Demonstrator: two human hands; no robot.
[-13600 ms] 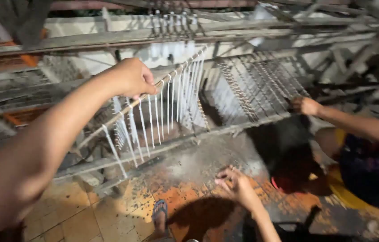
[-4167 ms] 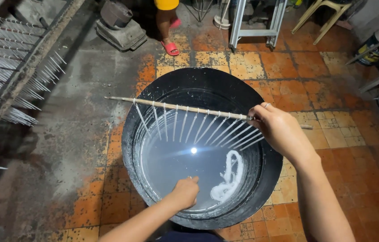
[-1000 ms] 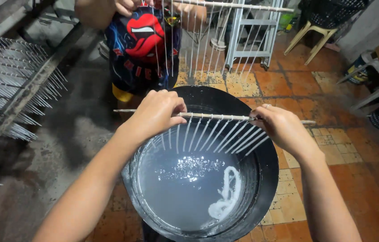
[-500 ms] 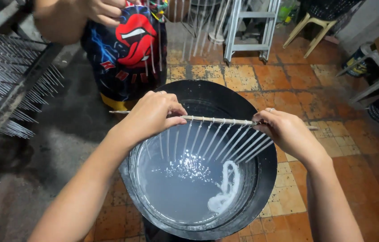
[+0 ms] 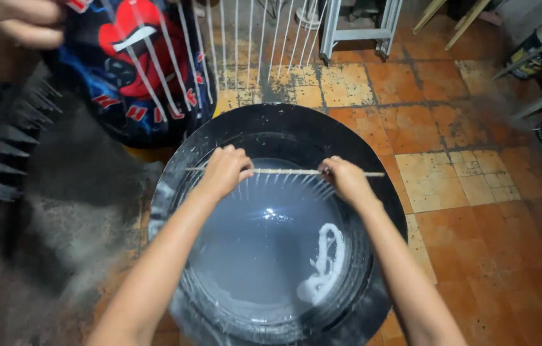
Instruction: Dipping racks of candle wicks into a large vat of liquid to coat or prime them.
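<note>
Over the wide black tub [image 5: 373, 166], seen from the head camera, both hands hold a thin pale rod [image 5: 287, 172] level across the opening. The left hand [image 5: 225, 172] grips the rod toward the tub's left rim, its fingers [image 5: 240, 168] curled tight around it. The right hand [image 5: 346, 180] grips it toward the right rim, fingers likewise clamped on the rod, whose tip pokes out past that hand. A row of thin white strands [image 5: 284, 182] hangs from the rod between the hands, and their lower ends reach into the grey-white liquid [image 5: 264, 250] that fills the tub. A pale curl of congealed material [image 5: 322, 266] floats at the lower right of the liquid.

Judging from this, a dipping step is in hand: the strands are lowered into the bath. The next move calls for keeping the rod level and lifting it straight, so the strands come out evenly and do not touch one another.

Beyond the tub's far rim another person stands in a dark printed garment [image 5: 136, 70], with a second set of hanging white strands [image 5: 220, 57] in front of it. Right of the tub lies an orange tiled floor [image 5: 476, 160].
</note>
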